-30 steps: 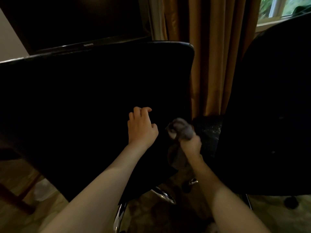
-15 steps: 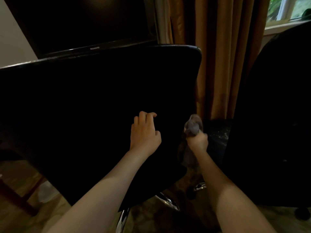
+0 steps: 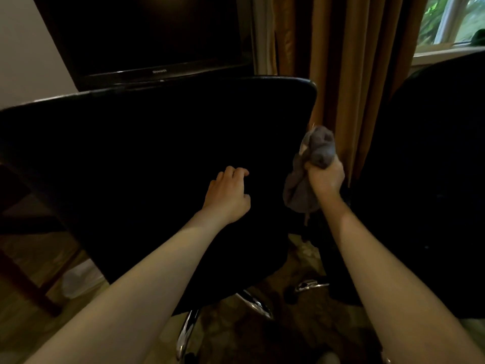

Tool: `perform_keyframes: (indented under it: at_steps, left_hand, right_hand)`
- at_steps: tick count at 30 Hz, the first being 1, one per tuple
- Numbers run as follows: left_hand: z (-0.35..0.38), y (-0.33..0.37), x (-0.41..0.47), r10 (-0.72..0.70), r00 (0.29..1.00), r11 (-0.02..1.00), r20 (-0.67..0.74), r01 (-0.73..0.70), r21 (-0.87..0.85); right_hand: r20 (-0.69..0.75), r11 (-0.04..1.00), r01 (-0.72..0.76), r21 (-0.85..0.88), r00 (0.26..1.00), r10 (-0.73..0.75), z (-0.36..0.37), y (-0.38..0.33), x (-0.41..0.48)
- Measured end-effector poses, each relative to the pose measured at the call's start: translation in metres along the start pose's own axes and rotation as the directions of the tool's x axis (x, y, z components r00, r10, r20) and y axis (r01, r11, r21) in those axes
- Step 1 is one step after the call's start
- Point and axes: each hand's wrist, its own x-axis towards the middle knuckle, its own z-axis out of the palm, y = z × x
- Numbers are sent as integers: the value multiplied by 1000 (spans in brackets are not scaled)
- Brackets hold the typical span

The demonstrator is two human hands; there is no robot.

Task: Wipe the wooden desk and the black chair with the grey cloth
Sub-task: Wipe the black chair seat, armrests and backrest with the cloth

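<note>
The black chair (image 3: 147,158) fills the middle and left of the view, its backrest facing me and its chrome base (image 3: 189,329) below. My left hand (image 3: 227,197) rests on the back of the backrest with loosely curled fingers and holds nothing. My right hand (image 3: 325,177) grips the bunched grey cloth (image 3: 315,151) beside the chair's right edge. Part of the cloth hangs down below the fist. The wooden desk is too dark to make out.
A second black chair (image 3: 430,179) stands close on the right. Brown curtains (image 3: 349,61) hang behind, with a window (image 3: 454,19) at top right. A dark television (image 3: 147,35) stands behind the chair. A dark wooden leg (image 3: 23,282) and a pale object (image 3: 78,279) sit at lower left.
My right hand has lifted the grey cloth upward and slightly right along the chair's right edge. My left hand has stayed on the backrest.
</note>
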Motion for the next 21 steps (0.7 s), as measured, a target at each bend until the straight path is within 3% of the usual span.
perform_keyframes:
  at_steps: [2,4,8,12,15,17,19,21]
  left_hand:
    - [-6,4,-3,-1,1000,999,-13,2,52]
    - [-14,10,-4,-24,998,996,-60,29,84]
    - [-29,17,-11,-19,982,983,-187,52,175]
    - [-51,24,-15,80,973,966,-215,-22,256]
    - [-70,32,-15,247,923,934,-295,-146,327]
    - [-79,38,-8,394,808,887,-437,-210,411]
    - [-96,45,2,414,720,882,-557,-166,441]
    - [-117,48,10,289,783,917,-551,-60,395]
  right_hand:
    - [-17,988,138,68,990,-137,-3,-27,0]
    - [86,976,195,96,975,-203,2,-43,-17]
    - [193,965,232,-124,959,-206,27,-19,-65]
    - [348,975,113,-189,937,-41,27,4,-79]
    - [279,982,51,-181,960,2,11,-13,-69]
    - [203,985,58,-165,979,-24,-1,-28,-55]
    - [81,989,92,-112,993,-84,-16,-48,-40]
    - [-3,993,102,-54,995,-102,-30,-69,-26]
